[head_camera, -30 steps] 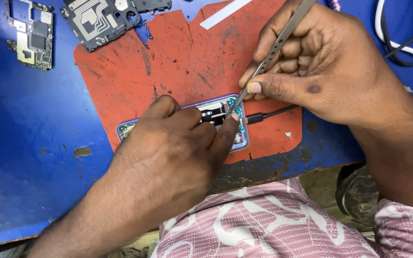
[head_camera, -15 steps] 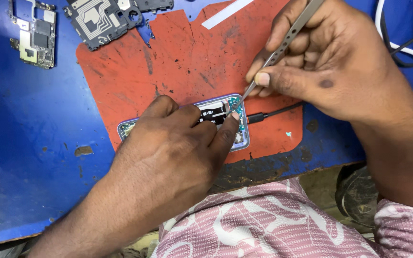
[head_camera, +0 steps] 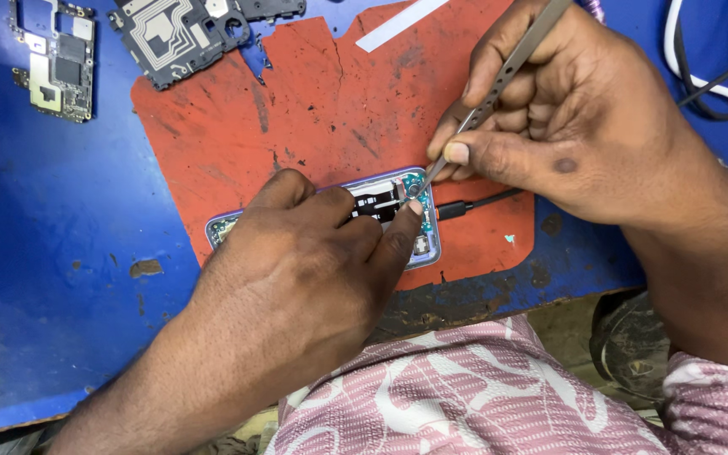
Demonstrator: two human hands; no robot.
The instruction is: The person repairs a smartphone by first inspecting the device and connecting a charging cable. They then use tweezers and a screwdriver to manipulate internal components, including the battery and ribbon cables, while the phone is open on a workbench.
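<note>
On red mat (head_camera: 313, 109), left hand (head_camera: 297, 278) steadies opened phone (head_camera: 419, 244).

The left hand (head_camera: 297, 278) hides most of the opened phone (head_camera: 419, 215); tweezers (head_camera: 499, 80) run past the top edge.
</note>
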